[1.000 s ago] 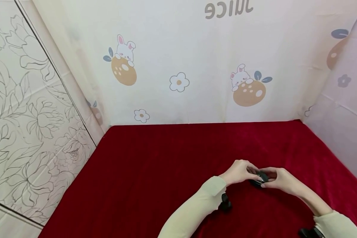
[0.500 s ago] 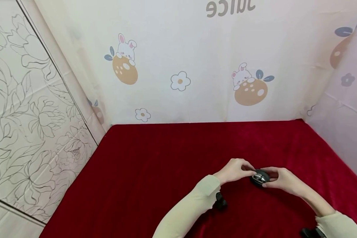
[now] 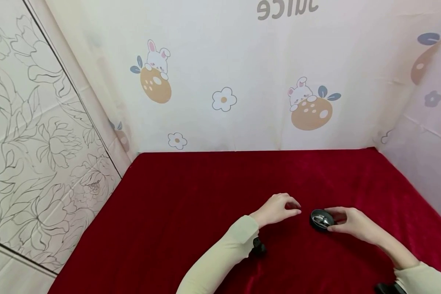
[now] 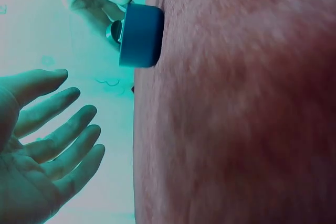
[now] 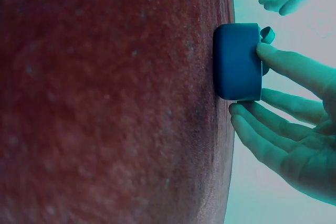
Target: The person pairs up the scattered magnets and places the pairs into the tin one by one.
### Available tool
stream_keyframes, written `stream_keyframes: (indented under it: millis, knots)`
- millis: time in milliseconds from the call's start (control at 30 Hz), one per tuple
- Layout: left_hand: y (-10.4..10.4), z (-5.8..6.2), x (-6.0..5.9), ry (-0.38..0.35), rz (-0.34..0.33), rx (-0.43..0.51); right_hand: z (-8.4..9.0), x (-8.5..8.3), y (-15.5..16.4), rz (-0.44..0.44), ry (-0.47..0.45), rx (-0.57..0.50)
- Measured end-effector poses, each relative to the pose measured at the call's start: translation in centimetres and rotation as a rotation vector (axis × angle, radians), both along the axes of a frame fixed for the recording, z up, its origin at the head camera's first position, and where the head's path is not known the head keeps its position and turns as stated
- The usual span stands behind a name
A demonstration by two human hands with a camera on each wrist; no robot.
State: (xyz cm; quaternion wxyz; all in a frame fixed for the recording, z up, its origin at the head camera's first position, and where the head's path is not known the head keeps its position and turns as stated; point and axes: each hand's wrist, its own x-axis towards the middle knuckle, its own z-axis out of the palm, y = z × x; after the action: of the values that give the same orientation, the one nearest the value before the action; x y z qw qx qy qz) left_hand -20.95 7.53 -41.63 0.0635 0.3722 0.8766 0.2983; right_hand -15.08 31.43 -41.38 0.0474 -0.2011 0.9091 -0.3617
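Note:
A small round black container [image 3: 321,220] with a shiny metal top stands on the red cloth at the right. In the right wrist view, its side wall [image 5: 239,61] looks smooth, and a small curved piece sticks up above the rim. My right hand [image 3: 353,222] holds it from the right, thumb at the rim and the other fingers around the side. To the left of the container, my left hand [image 3: 277,209] hovers apart from it, holding nothing. Its fingers are spread and loosely bent, as the left wrist view shows of that hand [image 4: 47,145].
Red velvety cloth [image 3: 206,212] covers the table. A pale curtain [image 3: 191,73] with rabbit and flower prints hangs along the back edge, with a floral panel [image 3: 51,143] on the left and another pale curtain [image 3: 426,151] on the right.
My left hand has let go of the container and drawn away to the left, uncovering its shiny top. My right hand has stayed at the container with little movement.

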Motion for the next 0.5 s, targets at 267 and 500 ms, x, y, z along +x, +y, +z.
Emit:
stream_keyframes:
  millis: [267,500]
  knots:
    - [-2.9,0.2,0.0,0.065,0.024,-0.039,0.5,0.1,-0.2,0.007,0.038,0.021]
    - [-5.8,0.3,0.4,0.090,0.054,-0.074,0.7,0.5,-0.2,-0.008,0.138,0.057]
